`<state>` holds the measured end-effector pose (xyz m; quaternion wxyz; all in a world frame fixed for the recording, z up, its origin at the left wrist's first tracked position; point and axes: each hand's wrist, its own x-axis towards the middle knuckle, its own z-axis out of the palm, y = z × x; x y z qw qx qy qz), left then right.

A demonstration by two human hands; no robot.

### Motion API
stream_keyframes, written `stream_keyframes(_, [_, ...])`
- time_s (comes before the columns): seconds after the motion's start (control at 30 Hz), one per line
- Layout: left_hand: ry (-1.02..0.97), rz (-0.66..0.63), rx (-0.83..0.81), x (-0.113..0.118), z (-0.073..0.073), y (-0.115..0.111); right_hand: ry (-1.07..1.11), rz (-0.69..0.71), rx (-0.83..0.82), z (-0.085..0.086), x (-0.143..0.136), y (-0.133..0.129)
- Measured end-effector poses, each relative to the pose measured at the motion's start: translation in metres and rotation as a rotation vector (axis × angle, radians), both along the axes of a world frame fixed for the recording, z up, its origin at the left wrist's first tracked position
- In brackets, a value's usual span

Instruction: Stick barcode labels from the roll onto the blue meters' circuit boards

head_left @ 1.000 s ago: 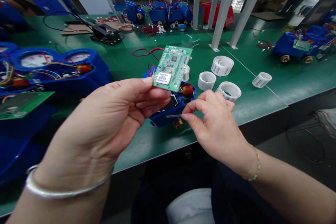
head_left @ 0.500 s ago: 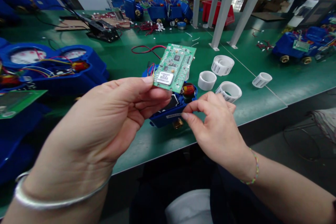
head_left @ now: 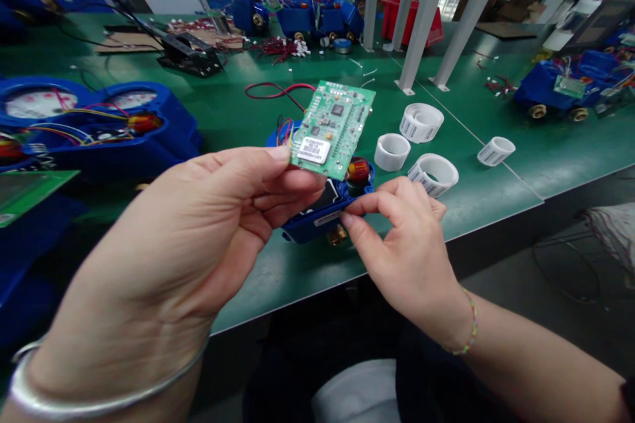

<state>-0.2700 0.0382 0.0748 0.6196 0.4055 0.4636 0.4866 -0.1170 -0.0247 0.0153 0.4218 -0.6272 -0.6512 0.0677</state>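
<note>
A green circuit board [head_left: 337,119] with a white barcode label [head_left: 313,150] is pinched between the thumb and fingers of my left hand [head_left: 213,211]. Coloured wires run from its left side. Below and partly behind it sits a blue meter housing [head_left: 307,225], with a red-orange component [head_left: 358,170] inside and a brass fitting [head_left: 337,234] at its front. The thumb and forefinger of my right hand [head_left: 407,238] are pressed together at the end of a white label strip [head_left: 328,219] on the housing's front side.
Label rolls [head_left: 421,123] stand to the right on the green table [head_left: 520,125]. At left are larger blue housings [head_left: 178,125] with wires. Grey posts [head_left: 427,20], a black fixture [head_left: 191,56], a red bin [head_left: 431,23] and more blue units [head_left: 550,89] are farther off.
The circuit board has shifted slightly right and its label faces the camera more clearly. My right hand stays at the label strip, nearly unmoved. The view has shifted a little.
</note>
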Motion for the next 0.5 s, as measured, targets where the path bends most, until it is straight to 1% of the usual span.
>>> stream_keyframes(0.13, [-0.007,0.013,-0.013,0.0,0.0,-0.001,0.093,-0.016,0.087,-0.014,-0.008,0.003])
stream_keyframes(0.27, [-0.008,-0.006,-0.063,0.001,-0.002,-0.001,0.234,-0.058,0.238,-0.034,-0.019,0.01])
stream_keyframes(0.33, [-0.009,-0.008,-0.062,0.002,-0.003,-0.001,0.328,-0.063,0.287,-0.042,-0.019,0.015])
stream_keyframes(0.4, [-0.011,-0.009,-0.048,0.005,-0.005,0.0,0.44,-0.039,0.251,-0.045,-0.014,0.022])
stream_keyframes(0.5, [-0.009,-0.009,-0.046,0.009,-0.007,0.005,0.552,0.074,0.088,-0.045,0.002,0.034])
